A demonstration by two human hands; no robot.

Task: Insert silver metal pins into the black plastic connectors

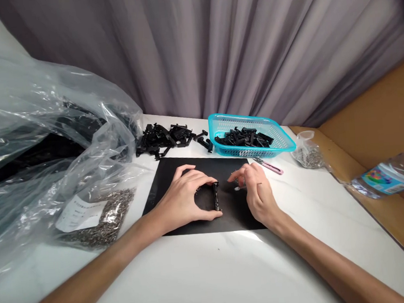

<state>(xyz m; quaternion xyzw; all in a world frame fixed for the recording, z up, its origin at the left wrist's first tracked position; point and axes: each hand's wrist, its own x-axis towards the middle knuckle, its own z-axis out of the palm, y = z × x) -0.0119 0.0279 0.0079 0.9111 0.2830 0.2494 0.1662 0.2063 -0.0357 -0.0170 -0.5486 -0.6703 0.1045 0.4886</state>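
Note:
My left hand (186,194) grips a narrow black plastic part (216,197) by its two ends, between thumb and fingers. The part stands lengthwise over a black mat (234,218). To its right, my right hand (258,191) is closed, with the index finger and thumb bent toward the mat. A thin dark sliver shows by its knuckles, too small to name. Beside those fingertips lie small shiny metal pieces (238,184), partly hidden by the hand. What the right fingers pinch is hidden.
Behind the mat are a loose heap of black plastic parts (169,137) and a blue basket (284,141) of more. A pink-handled cutter (272,167) lies right. Bags of metal pieces (118,212) (311,155), a large plastic bag (79,81) and a bottle (387,178) flank the area.

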